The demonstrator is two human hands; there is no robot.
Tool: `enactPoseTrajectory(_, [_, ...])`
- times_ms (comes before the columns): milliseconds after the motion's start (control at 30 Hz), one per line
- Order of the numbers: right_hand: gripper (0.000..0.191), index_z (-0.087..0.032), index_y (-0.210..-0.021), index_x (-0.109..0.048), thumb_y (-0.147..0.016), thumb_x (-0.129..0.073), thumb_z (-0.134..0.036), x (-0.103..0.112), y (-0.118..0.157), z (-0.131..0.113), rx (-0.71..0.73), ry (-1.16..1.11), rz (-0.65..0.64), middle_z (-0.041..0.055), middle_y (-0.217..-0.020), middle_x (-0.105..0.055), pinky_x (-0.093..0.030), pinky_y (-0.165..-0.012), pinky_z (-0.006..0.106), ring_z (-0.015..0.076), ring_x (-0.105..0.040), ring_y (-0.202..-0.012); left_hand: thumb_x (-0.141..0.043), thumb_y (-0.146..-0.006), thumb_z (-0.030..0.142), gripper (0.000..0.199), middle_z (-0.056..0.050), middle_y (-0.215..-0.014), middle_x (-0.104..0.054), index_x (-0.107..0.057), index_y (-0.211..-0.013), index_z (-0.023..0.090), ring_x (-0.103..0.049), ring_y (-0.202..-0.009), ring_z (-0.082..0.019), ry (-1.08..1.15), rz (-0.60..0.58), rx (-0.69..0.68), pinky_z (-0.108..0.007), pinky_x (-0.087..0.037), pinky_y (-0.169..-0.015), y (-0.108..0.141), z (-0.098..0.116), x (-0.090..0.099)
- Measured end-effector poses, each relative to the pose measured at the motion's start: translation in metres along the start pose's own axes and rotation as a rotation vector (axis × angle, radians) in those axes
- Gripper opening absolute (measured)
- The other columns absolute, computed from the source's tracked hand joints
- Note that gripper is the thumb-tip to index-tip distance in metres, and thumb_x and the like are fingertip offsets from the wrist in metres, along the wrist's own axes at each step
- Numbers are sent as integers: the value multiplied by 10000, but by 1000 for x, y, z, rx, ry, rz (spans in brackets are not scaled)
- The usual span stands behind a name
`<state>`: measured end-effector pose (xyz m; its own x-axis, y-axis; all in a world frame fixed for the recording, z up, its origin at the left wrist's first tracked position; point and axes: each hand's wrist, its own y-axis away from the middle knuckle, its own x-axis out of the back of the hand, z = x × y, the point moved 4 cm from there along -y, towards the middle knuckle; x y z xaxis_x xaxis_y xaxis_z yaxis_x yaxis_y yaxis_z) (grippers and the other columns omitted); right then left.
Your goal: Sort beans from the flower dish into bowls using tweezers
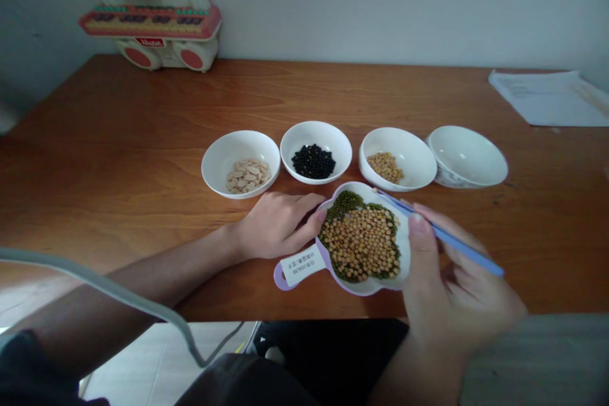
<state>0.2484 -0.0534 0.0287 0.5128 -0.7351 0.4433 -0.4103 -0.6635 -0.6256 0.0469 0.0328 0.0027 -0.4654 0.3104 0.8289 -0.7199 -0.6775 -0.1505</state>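
Observation:
A white paw-shaped dish (358,290) with a lilac rim and a labelled handle lies near the table's front edge. It holds soybeans (364,238) over green mung beans (346,203). My left hand (280,219) pinches the dish's left rim between thumb and fingers. A slim blue stick-like tool (464,247) is gripped in my right hand (451,285), its pale tip over the dish's upper right rim; whether the tip holds a bean I cannot tell. Behind stand white bowls with pale flat seeds (247,176), black beans (313,162) and soybeans (385,167).
Another white bowl (471,158) with a patterned outside stands at the row's right end. A toy keyboard figure (152,22) sits at the back left of the wooden table (143,139). Papers (547,96) lie back right. A grey cable (118,295) crosses over my left forearm.

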Motion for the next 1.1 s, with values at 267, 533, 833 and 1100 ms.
enactPoseTrajectory(267, [237,-167,-1076,-817,-942,-738,-345,-10,-15,13,-68,7,158,93,-993,-829,-641,-781,403,238,-782,-845,-311,-1107,373,410,-71,-923,-788,-649,-1145,144,-755,-772,-190,-3,8,-6,-289,-504,-654,0,1,1])
enactPoseTrajectory(533, [170,-262,-1102,-785,-942,-731,-242,5,14,-15,120,-26,-313,22,-1004,-825,-628,-785,284,170,-777,-841,-323,-1105,363,396,-71,-929,-793,-651,-1152,146,-756,-771,-188,-1,17,-6,-283,-506,-650,0,1,0])
enactPoseTrajectory(833, [186,-249,-1112,-772,-941,-714,-205,-5,16,-17,236,-60,-453,18,-1030,-828,-629,-846,296,176,-783,-911,-320,-1105,355,396,-71,-930,-785,-646,-1167,139,-752,-780,-189,-1,4,-13,-281,-514,-665,0,0,-1])
enactPoseTrajectory(1100, [184,-259,-1121,-770,-952,-711,-217,-7,17,-17,247,-24,-479,9,-1021,-824,-613,-820,293,169,-768,-905,-325,-1105,359,385,-67,-908,-784,-645,-1136,147,-749,-764,-186,-16,19,-17,-281,-506,-648,0,0,0])
